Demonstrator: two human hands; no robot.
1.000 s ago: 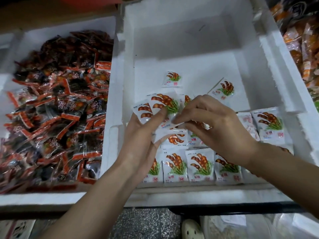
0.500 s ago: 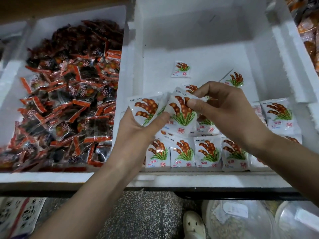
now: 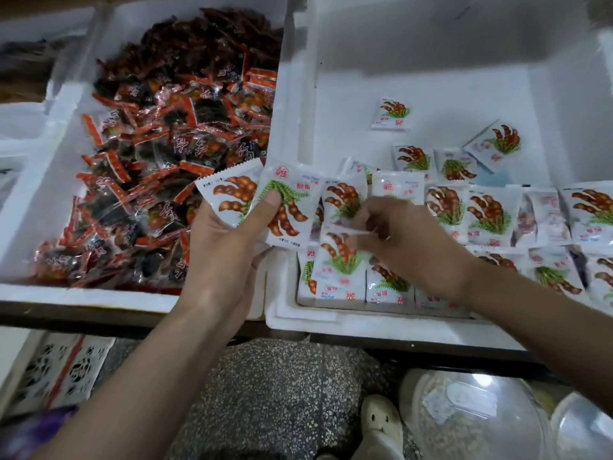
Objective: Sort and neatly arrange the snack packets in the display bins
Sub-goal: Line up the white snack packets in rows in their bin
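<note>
White foam walls the left bin (image 3: 49, 180), heaped with dark red-edged packets (image 3: 172, 127). That sort is kept apart, and I leave it alone. My left hand (image 3: 225, 247) hovers over the seam between the bins. Its fingers curl behind two white packets (image 3: 232, 197) and the thumb (image 3: 270, 202) presses on their faces, fanning them so I can peel off one at a time.

To the right, the second foam bin (image 3: 298, 94) holds the same white sort. My right hand (image 3: 408, 240) is down among them near the front, fingers bent at the top edge of a packet (image 3: 341, 260). The hand is blurred, so I cannot tell whether I pinch that packet or only nudge it.

Beside and behind that hand, the lined-up packets (image 3: 487, 210) overlap in rows, faces up so that most show their print. Farther back, a few loose packets (image 3: 393, 114) lie skewed on the bare foam floor, apart from the rows. I judge the rows about half built, with my handful and those strays yet to be added.
</note>
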